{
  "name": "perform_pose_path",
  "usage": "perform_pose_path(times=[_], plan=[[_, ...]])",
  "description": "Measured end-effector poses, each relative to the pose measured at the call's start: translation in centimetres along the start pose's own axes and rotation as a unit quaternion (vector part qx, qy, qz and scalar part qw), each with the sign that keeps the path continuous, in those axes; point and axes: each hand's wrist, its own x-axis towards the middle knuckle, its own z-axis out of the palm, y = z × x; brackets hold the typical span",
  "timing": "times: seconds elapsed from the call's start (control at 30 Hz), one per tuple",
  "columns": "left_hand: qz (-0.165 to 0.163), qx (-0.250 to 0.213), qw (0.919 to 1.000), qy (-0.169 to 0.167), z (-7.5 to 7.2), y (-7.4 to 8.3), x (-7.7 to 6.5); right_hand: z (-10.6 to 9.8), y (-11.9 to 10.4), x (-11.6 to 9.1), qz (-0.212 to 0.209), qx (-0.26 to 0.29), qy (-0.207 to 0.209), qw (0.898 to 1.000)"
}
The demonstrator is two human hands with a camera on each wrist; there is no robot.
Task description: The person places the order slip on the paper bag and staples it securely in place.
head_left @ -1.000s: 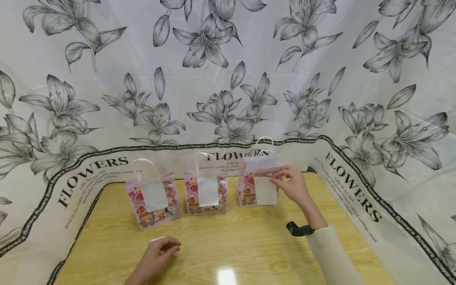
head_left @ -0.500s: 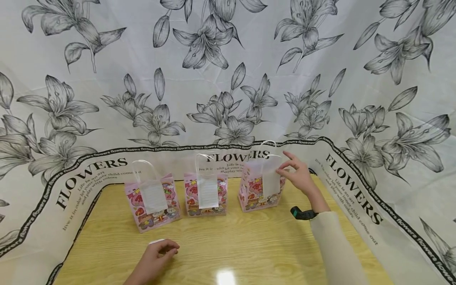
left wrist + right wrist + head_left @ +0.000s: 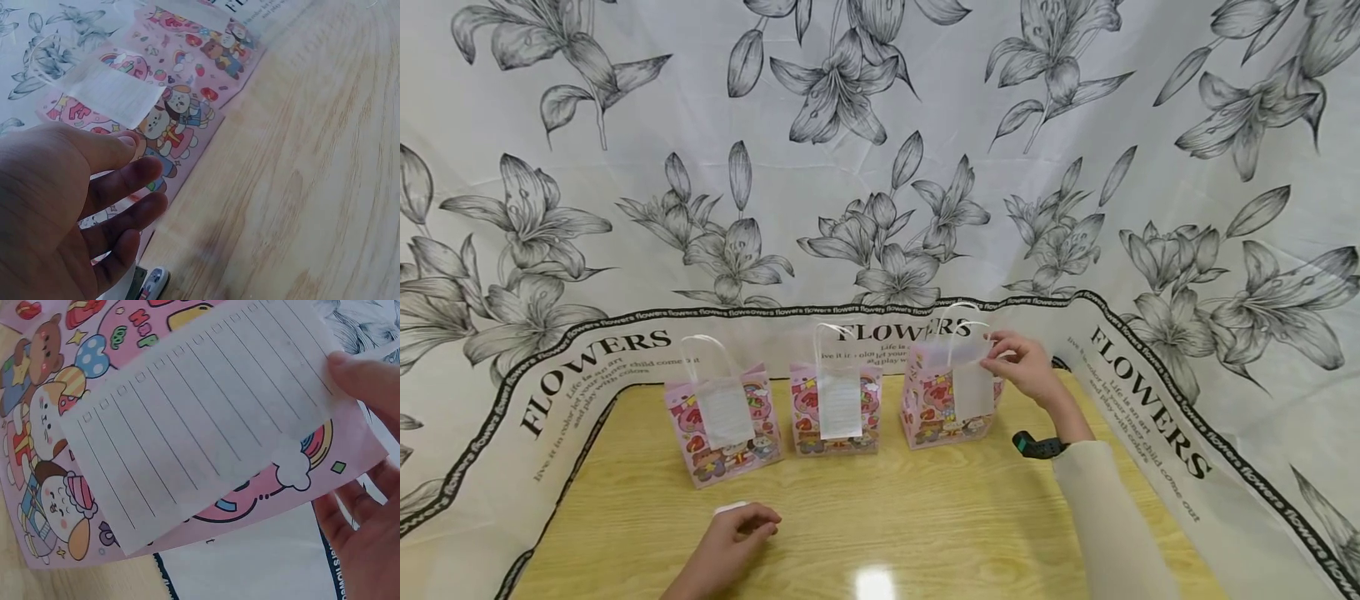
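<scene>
Three pink cartoon-print paper gift bags stand in a row: the left bag (image 3: 700, 457), the middle bag (image 3: 808, 442) and the right bag (image 3: 925, 421). Each has white handles and a white paper slip on its front. At the right bag's upper right corner, my right hand (image 3: 1028, 367) pinches the top of its lined checklist slip (image 3: 194, 419) against the bag. The thumb lies on the slip; the other fingers are partly hidden by the bag. My left hand (image 3: 730, 542) rests near the table front, fingers loosely curled, holding nothing visible.
Something white (image 3: 730, 506) shows beside the left hand, mostly hidden. In the left wrist view a small object with a rounded pale end (image 3: 155, 282) pokes out below that hand. Floral fabric (image 3: 865, 208) surrounds the wooden table (image 3: 925, 508) at the back and sides.
The right bag has shifted slightly right and turned. My right hand moved right with it, its raised forefinger coming back down to the bag's corner. The left hand has hardly moved.
</scene>
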Motion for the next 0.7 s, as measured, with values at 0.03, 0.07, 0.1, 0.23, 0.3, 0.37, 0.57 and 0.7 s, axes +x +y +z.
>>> perform_pose_path(times=[0.03, 0.07, 0.1, 0.23, 0.3, 0.37, 0.57, 0.7], plan=[[0.000, -0.002, 1.0000, -0.001, 0.1, 0.1, 0.1, 0.1, 0.1, -0.2, -0.003, 0.000, 0.008, 1.000], [-0.002, -0.003, 1.0000, -0.002, 0.2, 0.1, 0.2, 0.3, 0.1, -0.4, -0.002, 0.000, 0.017, 1.000], [-0.004, -0.005, 1.0000, -0.005, 0.3, 0.2, 0.3, 0.5, -0.2, -0.7, -0.001, -0.003, 0.025, 1.000], [-0.007, -0.003, 0.9998, -0.019, 0.7, 0.8, 1.3, 1.2, -1.6, -1.5, 0.012, -0.016, 0.030, 0.999], [0.000, 0.000, 0.9997, -0.026, 0.9, 1.2, 1.8, 1.5, -2.3, -1.9, 0.030, -0.036, 0.021, 0.999], [0.010, 0.002, 0.9994, -0.033, 1.3, 1.6, 2.2, 1.6, -1.8, -2.0, 0.040, -0.054, 0.012, 0.998], [0.024, -0.001, 0.9982, -0.054, 2.5, 2.7, 3.0, 2.4, -1.6, -2.7, 0.022, -0.061, 0.023, 0.998], [0.042, 0.011, 0.9972, -0.061, 3.2, 3.3, 3.7, 3.1, -3.4, -3.1, 0.019, -0.031, 0.043, 0.998]])
